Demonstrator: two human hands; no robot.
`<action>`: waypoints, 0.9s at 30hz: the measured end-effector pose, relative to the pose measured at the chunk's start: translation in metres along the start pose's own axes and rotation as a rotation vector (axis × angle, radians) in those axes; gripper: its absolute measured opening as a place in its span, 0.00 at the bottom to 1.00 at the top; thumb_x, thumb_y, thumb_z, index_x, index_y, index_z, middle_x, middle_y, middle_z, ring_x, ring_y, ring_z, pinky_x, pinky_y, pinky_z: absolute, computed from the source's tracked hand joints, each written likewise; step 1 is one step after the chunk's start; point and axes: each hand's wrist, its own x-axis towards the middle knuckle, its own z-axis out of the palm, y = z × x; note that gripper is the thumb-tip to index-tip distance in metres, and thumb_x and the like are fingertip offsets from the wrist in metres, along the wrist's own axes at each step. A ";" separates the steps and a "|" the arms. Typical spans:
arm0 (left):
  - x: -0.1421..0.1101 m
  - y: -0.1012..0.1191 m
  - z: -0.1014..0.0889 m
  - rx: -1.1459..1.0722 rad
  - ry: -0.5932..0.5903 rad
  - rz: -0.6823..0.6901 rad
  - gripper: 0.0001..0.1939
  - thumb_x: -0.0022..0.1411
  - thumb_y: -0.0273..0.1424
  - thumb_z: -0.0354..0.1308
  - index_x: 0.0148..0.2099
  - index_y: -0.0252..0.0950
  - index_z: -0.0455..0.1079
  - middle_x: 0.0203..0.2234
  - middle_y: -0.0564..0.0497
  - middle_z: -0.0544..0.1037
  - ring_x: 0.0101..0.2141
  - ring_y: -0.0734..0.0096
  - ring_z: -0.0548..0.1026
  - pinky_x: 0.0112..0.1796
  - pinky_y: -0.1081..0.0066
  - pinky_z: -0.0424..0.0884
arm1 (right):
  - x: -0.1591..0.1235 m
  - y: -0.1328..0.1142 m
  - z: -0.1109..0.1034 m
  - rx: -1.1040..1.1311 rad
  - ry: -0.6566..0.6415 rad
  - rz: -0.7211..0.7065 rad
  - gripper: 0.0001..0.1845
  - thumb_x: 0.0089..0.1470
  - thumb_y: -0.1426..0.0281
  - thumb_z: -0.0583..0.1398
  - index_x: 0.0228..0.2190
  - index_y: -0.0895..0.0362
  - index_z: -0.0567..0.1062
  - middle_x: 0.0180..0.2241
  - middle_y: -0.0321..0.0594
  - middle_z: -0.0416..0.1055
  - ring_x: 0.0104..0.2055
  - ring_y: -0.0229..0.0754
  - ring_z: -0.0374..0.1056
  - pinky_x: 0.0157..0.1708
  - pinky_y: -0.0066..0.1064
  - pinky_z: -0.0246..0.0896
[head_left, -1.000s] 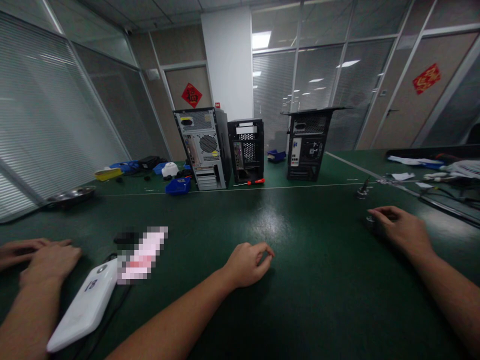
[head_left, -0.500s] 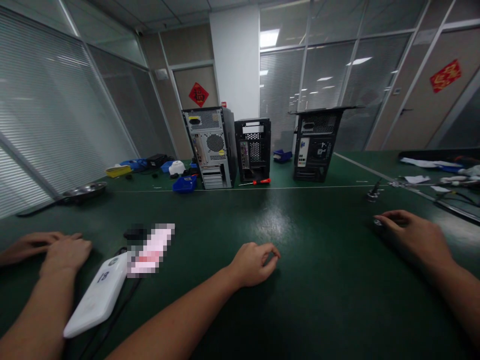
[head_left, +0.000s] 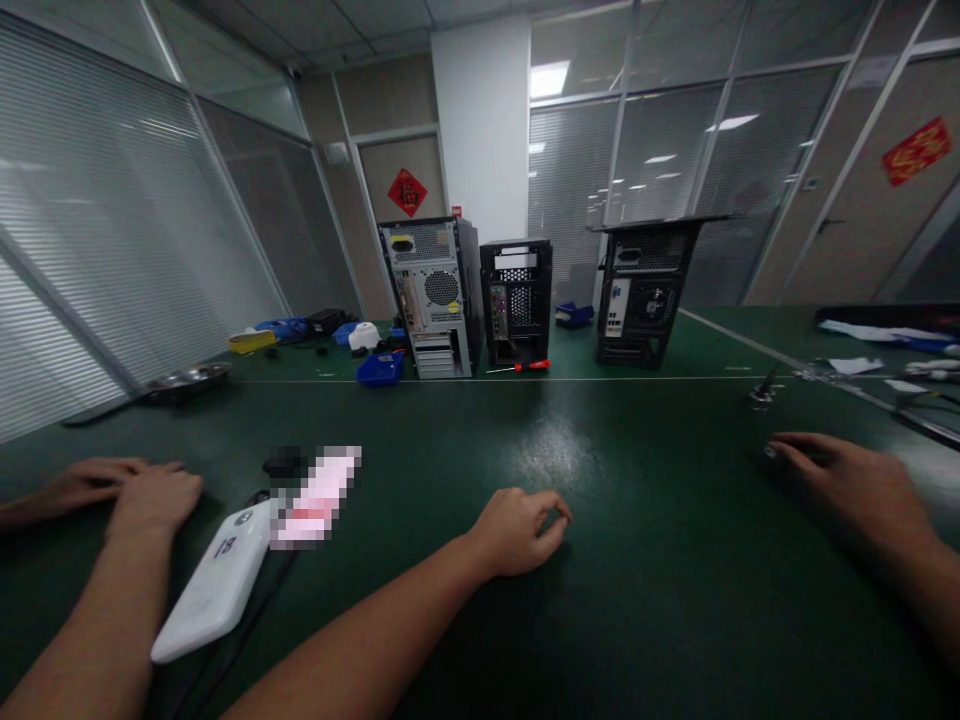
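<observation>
My left hand point(head_left: 517, 532) rests on the green tabletop near the middle. Its fingers are curled, thumb and index tips close together in a loop, and I see nothing between them. At the right, my right hand point(head_left: 862, 490) pinches a small round metal piece point(head_left: 770, 452) between thumb and fingertips, low over the table. That piece is too small to name. Just beyond it stands a dark pointed object point(head_left: 763, 390) with small shiny bits round its base.
Two hands point(head_left: 154, 495) of another person lie at the left, beside a white power bank point(head_left: 217, 580) with a black cable and a blurred pink item. Computer cases point(head_left: 427, 300), point(head_left: 517, 305), point(head_left: 645, 295), a red-handled screwdriver point(head_left: 531, 366) and blue bins point(head_left: 380, 369) stand farther back.
The whole view has shifted slightly, so everything appears a little farther right. Both my hands keep nearly the same pose, the right one still pinching the small piece.
</observation>
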 end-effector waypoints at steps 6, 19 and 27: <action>0.000 0.001 0.000 -0.017 0.001 -0.005 0.09 0.65 0.33 0.54 0.43 0.39 0.74 0.16 0.59 0.62 0.19 0.76 0.63 0.27 0.75 0.56 | -0.001 0.000 0.001 0.018 0.021 0.017 0.38 0.43 0.36 0.50 0.44 0.46 0.77 0.34 0.45 0.72 0.31 0.50 0.65 0.32 0.42 0.60; -0.001 0.000 -0.001 -0.011 0.009 0.020 0.09 0.65 0.32 0.54 0.43 0.39 0.73 0.15 0.60 0.61 0.18 0.76 0.62 0.27 0.75 0.57 | 0.003 -0.004 0.006 0.044 -0.018 0.066 0.36 0.40 0.37 0.55 0.41 0.47 0.78 0.40 0.44 0.72 0.36 0.52 0.66 0.33 0.44 0.60; 0.000 -0.001 0.001 -0.017 0.012 0.026 0.08 0.64 0.32 0.54 0.43 0.39 0.73 0.15 0.60 0.61 0.18 0.77 0.62 0.26 0.75 0.55 | 0.012 0.005 0.010 0.101 -0.110 0.238 0.46 0.38 0.33 0.53 0.46 0.53 0.77 0.35 0.50 0.73 0.31 0.52 0.68 0.26 0.41 0.62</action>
